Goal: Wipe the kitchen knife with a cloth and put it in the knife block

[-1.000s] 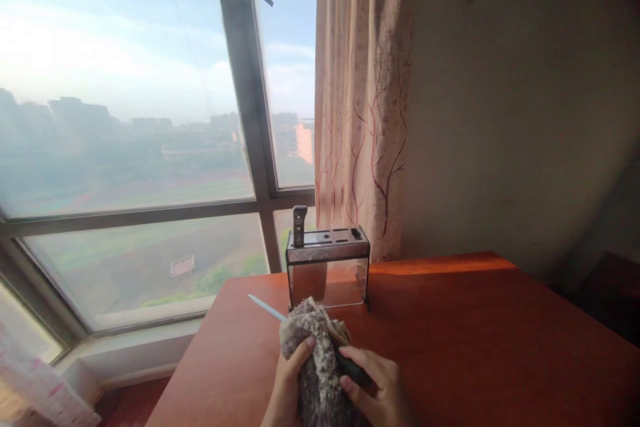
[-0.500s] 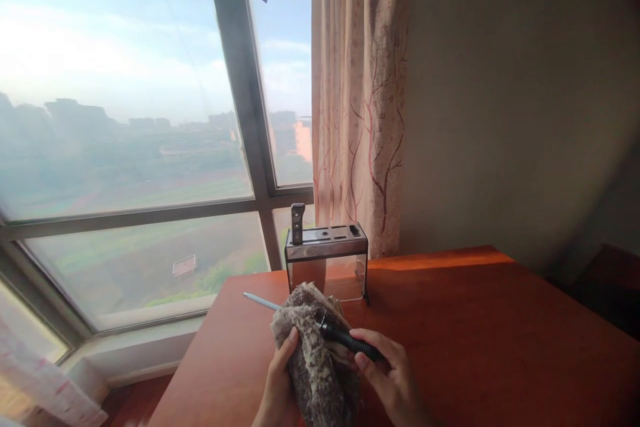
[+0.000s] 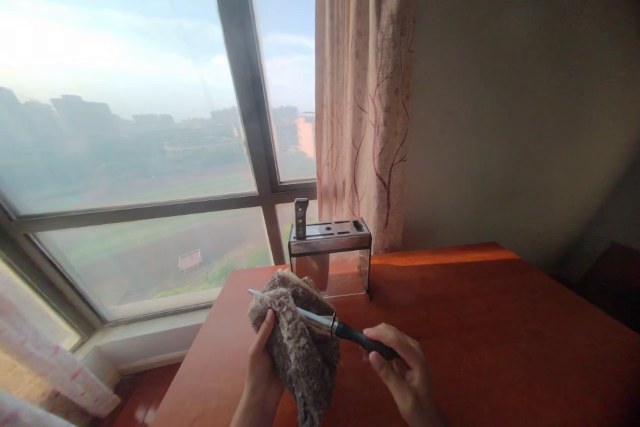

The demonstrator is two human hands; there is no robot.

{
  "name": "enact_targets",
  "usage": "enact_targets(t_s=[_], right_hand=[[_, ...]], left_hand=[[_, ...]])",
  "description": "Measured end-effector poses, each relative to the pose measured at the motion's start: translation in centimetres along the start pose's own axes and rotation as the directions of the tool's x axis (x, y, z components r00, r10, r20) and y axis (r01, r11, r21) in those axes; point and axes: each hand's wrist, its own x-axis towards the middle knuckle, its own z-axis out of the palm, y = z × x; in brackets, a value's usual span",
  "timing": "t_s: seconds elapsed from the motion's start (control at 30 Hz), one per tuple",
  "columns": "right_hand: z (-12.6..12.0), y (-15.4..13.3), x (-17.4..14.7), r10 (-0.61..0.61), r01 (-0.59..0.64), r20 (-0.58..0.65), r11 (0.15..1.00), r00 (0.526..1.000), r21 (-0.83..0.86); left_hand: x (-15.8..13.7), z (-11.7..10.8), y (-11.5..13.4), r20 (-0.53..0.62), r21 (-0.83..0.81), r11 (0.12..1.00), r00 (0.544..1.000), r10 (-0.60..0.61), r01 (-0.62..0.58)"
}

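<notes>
My left hand grips a fluffy grey-brown cloth, thumb on top. The cloth is folded around the shaft of a sharpening steel, a slim metal rod whose tip pokes out at the cloth's upper left. In my right hand is the steel's black handle, fingers and thumb closed on it. Part of the bare shaft shows between the cloth and the handle's guard. Behind the cloth stands a clear-sided knife block with a metal slotted top; one dark-handled knife sits upright in it.
The reddish-brown table stretches to the right. A window with a grey frame rises on the left, with a patterned curtain behind the knife block. Another piece of curtain hangs at the lower left.
The cloth and my left hand have shifted left along the shaft. More of the rod shows near the handle and less of its tip sticks out. My right hand has moved slightly right.
</notes>
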Motion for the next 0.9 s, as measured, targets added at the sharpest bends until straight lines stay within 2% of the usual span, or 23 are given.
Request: enact_targets(t_s=[0.13, 0.27, 0.37, 0.53, 0.67, 0.73, 0.83, 0.9], right_hand=[[0.3, -0.2, 0.0, 0.056, -0.057, 0.008, 0.994, 0.998, 0.097], [0.7, 0.0, -0.2, 0.143, -0.142, 0.010, 0.966, 0.990, 0.217], [0.8, 0.4, -0.2, 0.210, -0.196, -0.005, 0.925, 0.978, 0.327], [0.8, 0.5, 0.0, 0.250, -0.217, -0.004, 0.847, 0.968, 0.486], [1.5, -0.3, -0.4, 0.318, -0.283, -0.002, 0.844, 0.948, 0.457], [2.1, -0.7, -1.0, 0.343, -0.307, -0.020, 0.866, 0.939, 0.395], [3.0, -0.9, -1.6, 0.320, -0.307, -0.007, 0.916, 0.947, 0.259], [3.4, -0.7, -1.8, 0.285, -0.286, 0.032, 0.944, 0.958, 0.162]], left_hand=[[0.2, -0.8, 0.2, 0.061, -0.010, 1.000, 0.998, 0.024, -0.023], [0.1, -1.0, 0.0, 0.171, -0.032, 0.999, 0.985, -0.026, 0.032], [0.1, -0.9, -0.2, 0.196, -0.056, 0.997, 0.980, -0.032, 0.044], [-0.3, 0.2, -0.7, 0.202, -0.082, 0.991, 0.972, 0.120, -0.106], [-0.6, 0.6, -0.3, 0.258, -0.111, 0.981, 0.949, 0.181, -0.157], [-0.5, 0.3, 0.3, 0.314, -0.105, 0.986, 0.936, 0.159, -0.132], [-0.4, -0.4, 0.8, 0.393, -0.094, 0.990, 0.910, 0.132, -0.103], [-0.4, -0.5, 0.6, 0.387, -0.116, 0.985, 0.907, 0.163, -0.127]])
